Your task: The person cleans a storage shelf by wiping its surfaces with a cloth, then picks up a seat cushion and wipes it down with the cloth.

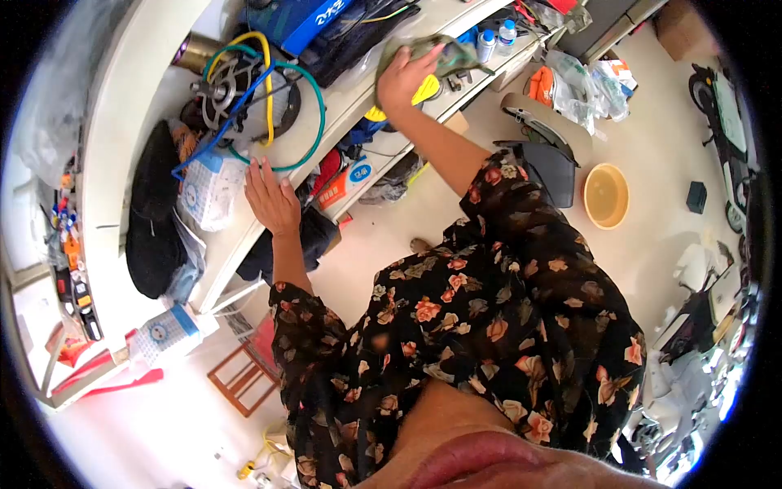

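Dressed in a black floral top (521,326), faces a crowded cream bench (342,104) running from nine o'clock to one. Places the right hand (406,77) at twelve o'clock, palm down on a green patterned cloth (458,57), with fingers spread across the fabric and a yellow item (428,88) showing just below. Has that cloth lying at the bench's edge, near two plastic bottles (506,34) at one o'clock. Lays the left hand (273,200) at ten o'clock, palm down by the same edge, with fingers outstretched and only slightly apart, just beside a printed white-and-blue pack (213,191). Shows, toward eleven o'clock, blue, yellow and green cables (270,90) looped about a wheel-like metal part (218,91), with a blue box (314,24) nearer twelve. Displays, at nine o'clock, a soft black item (152,212) next to the pack. Reveals, below the bench front at eleven, bright packages (332,193). Includes, between two and three o'clock, a yellow basin (624,194) on the pale floor (635,269), near a dark grey object (544,167) at two.
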The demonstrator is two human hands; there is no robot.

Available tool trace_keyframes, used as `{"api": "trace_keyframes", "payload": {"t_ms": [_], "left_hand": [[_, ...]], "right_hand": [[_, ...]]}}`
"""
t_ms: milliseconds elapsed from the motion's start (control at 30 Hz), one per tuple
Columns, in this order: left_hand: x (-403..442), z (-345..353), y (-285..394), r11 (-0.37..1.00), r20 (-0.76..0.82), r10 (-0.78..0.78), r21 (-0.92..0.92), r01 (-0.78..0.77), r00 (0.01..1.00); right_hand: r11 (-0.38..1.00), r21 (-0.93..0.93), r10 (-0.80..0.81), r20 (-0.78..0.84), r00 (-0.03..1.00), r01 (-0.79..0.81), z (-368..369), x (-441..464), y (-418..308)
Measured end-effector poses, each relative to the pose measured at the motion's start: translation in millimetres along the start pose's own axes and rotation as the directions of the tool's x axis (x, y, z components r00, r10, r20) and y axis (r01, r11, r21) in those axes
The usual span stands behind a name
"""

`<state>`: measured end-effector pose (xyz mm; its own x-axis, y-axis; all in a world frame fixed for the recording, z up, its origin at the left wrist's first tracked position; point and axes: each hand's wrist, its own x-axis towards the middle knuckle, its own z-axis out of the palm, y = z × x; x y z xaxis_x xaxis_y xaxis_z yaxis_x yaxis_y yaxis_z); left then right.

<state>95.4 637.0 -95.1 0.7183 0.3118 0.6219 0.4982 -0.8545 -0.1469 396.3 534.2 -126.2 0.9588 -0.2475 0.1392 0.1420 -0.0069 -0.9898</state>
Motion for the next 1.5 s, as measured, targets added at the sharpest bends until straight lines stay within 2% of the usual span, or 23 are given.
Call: {"api": "trace_keyframes", "payload": {"t_ms": [33, 100, 167, 200, 300, 333, 367, 433, 533, 733, 800, 833, 867, 900, 967, 1067, 1100, 1200, 1300, 1367, 1467, 1500], "left_hand": [[-0.2, -2.1, 2.5, 1.000, 0.001, -0.002, -0.006, 0.002, 1.000], [1.3, -3.1, 4.4, 1.000, -0.001, -0.007, -0.013, 0.007, 1.000], [1.3, -2.1, 7.5, 1.000, -0.021, -0.020, -0.013, 0.020, 1.000], [2.2, -4.1, 9.5, 1.000, -0.020, -0.026, -0.013, 0.026, 0.999], [5.0, -8.3, 16.6, 1.000, 0.000, -0.030, -0.003, 0.030, 1.000], [6.8, -9.1, 18.2, 0.999, 0.010, -0.034, 0.003, 0.034, 0.999], [10.8, -9.4, 20.5, 1.000, 0.001, -0.015, 0.014, 0.015, 1.000], [12.4, -13.6, 26.1, 0.999, 0.006, 0.008, 0.038, -0.009, 1.000], [15.0, -13.1, 29.9, 0.999, -0.021, 0.015, 0.036, -0.014, 1.000], [16.1, -3.1, 31.3, 1.000, -0.102, -0.001, 0.001, 0.001, 0.995], [14.0, -1.4, 27.6, 1.000, -0.126, 0.009, 0.000, -0.009, 0.992], [12.5, -1.7, 26.6, 1.000, -0.134, 0.016, 0.002, -0.016, 0.991], [12.4, -4.0, 26.1, 1.000, -0.126, 0.021, 0.020, -0.018, 0.992], [10.8, -5.3, 24.6, 1.000, -0.119, 0.019, 0.014, -0.017, 0.993], [8.8, -6.6, 20.3, 1.000, -0.110, 0.016, 0.007, -0.015, 0.994], [7.8, -10.6, 18.5, 1.000, -0.074, 0.003, 0.031, -0.001, 0.997], [5.0, -10.2, 16.7, 1.000, -0.068, 0.003, 0.028, -0.001, 0.998], [3.8, -5.7, 15.0, 1.000, -0.053, -0.010, 0.019, 0.011, 0.999], [8.1, -8.2, 20.5, 0.999, 0.005, -0.033, 0.018, 0.033, 0.999], [10.4, -10.0, 25.8, 0.998, 0.039, -0.057, 0.023, 0.056, 0.998], [11.0, -6.9, 29.8, 0.998, 0.035, -0.062, 0.033, 0.061, 0.997], [11.8, -4.4, 29.9, 0.998, 0.024, -0.052, 0.038, 0.051, 0.998]], "right_hand": [[0.997, 0.069, 0.043, -0.005, 0.999, -0.043, -3.2, 9.6, 0.7], [0.998, 0.060, -0.002, -0.050, 0.999, 0.005, -3.2, 30.4, 10.4], [0.985, 0.084, 0.152, 0.009, 0.988, -0.152, -16.6, 49.9, -0.4], [0.992, 0.101, 0.079, 0.004, 0.997, -0.079, -16.3, 57.1, 7.3], [0.982, 0.022, 0.188, -0.007, 0.982, -0.188, -18.9, 73.9, 6.9], [0.962, 0.077, 0.261, 0.025, 0.965, -0.263, -24.8, 79.8, 4.6], [0.969, 0.134, 0.210, -0.019, 0.977, -0.206, -23.5, 98.7, 19.0], [0.941, 0.158, 0.301, 0.015, 0.953, -0.300, -36.9, 130.8, 4.8], [0.931, 0.108, 0.354, -0.035, 0.935, -0.349, -42.5, 203.0, 15.3], [0.952, 0.080, 0.298, -0.014, 0.955, -0.296, -49.9, 171.5, 11.8], [0.976, -0.026, 0.218, 0.046, 0.975, -0.217, -30.9, 125.8, 53.5], [0.939, -0.213, 0.290, 0.063, 0.955, -0.271, -35.3, 85.2, 26.4], [0.986, 0.008, 0.168, 0.084, 0.982, -0.169, -28.3, 53.1, 33.1], [0.954, 0.111, 0.267, 0.106, 0.958, -0.278, -18.7, 29.7, 37.3], [0.910, 0.105, 0.382, 0.160, 0.910, -0.401, -33.8, 3.8, -13.4], [0.875, 0.047, 0.468, 0.169, 0.867, -0.482, -23.0, 28.1, 4.2], [0.876, -0.028, 0.480, 0.157, 0.863, -0.482, -21.2, 47.1, 9.1], [0.941, -0.024, 0.338, 0.013, 0.941, -0.337, -22.4, 62.0, 0.7], [0.923, -0.037, 0.382, -0.016, 0.924, -0.383, -22.8, 71.8, -5.8], [0.871, 0.114, 0.469, 0.104, 0.877, -0.478, -39.0, 76.5, -16.1], [0.799, 0.371, 0.457, 0.135, 0.879, -0.473, -37.1, 122.5, 23.0], [0.931, -0.321, 0.251, 0.220, 0.943, -0.173, -38.6, 144.9, 25.4]]}}
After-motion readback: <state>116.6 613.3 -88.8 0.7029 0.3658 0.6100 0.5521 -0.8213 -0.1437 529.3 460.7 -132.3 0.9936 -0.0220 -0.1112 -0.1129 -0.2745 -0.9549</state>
